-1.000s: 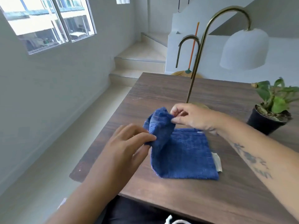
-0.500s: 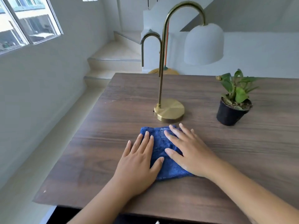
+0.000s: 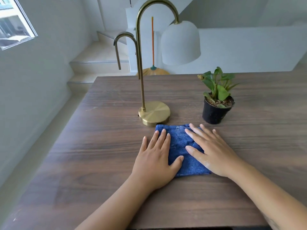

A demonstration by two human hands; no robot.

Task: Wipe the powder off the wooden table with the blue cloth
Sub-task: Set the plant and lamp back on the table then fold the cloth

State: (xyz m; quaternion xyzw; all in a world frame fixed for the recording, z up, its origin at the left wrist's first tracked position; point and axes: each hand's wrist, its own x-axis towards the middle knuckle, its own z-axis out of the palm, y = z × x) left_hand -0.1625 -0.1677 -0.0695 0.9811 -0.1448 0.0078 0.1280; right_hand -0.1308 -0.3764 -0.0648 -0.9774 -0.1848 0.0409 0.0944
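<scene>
Blue cloth (image 3: 179, 141) under left hand (image 3: 154, 161), right hand (image 3: 212, 151); black pot (image 3: 214, 113) holds plant (image 3: 216, 85).

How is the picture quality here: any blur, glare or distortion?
Head view: soft daylight, with the window partly blown out; a mild sheen on the lamp base; wide-angle bending splays the table edges; the left hand, right hand and cloth look sharp, without motion blur.

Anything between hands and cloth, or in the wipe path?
Nothing between: left hand and right hand press flat on the blue cloth. Ahead, the lamp base sits at its far edge, the potted plant just beyond. Sideways looks open.
</scene>
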